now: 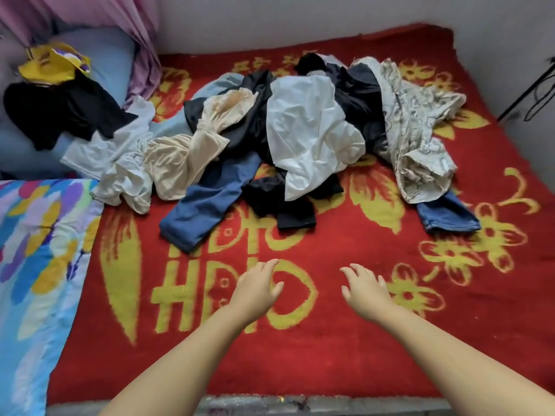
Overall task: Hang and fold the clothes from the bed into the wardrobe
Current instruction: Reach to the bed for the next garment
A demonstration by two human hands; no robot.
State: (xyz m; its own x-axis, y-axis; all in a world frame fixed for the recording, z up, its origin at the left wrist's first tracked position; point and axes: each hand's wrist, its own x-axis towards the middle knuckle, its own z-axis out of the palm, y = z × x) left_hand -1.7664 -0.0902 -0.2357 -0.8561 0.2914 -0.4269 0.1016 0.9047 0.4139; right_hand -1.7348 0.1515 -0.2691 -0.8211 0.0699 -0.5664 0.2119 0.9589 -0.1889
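Two bare forearms are reaching out from the near edge of the bed. Left hand (257, 291): palm down, fingers loosely spread and relaxed, holding nothing, hovering over or resting on the blanket; which of the two cannot be told. Right hand (365, 288): likewise palm down, fingers slightly fanned, holding nothing. Both hands are lying well short of the clothes.

Blanket (330, 340): one, fuzzy red pile with woven yellow flowers and characters, covering the bed.

Clothes pile (270, 139): one loose, crumpled heap sitting across the middle and far part of the bed. Items that can be told apart:
- White shirt (306, 136): one, thin and creased, lying on top of the heap.
- Cream blouse (186, 157): one, soft, gathered and puffed.
- Blue jeans leg (207, 205): denim, poking out toward the near side; a second blue denim end (447, 217) is showing at the right, and whether it belongs to the same garment cannot be told.
- Black garments (276, 202): several dark pieces tangled underneath; the count is unclear.
- Pale patterned garment (417, 124): one, printed, lying at the right end.
- Off-white garment (114, 163): one, rumpled, at the left end.

Pillow (111, 58): one, pale blue, carrying a black garment (60, 112) and a yellow cloth (54, 64).

Quilt (39, 265): one, multicoloured floral print, lying at the left edge.
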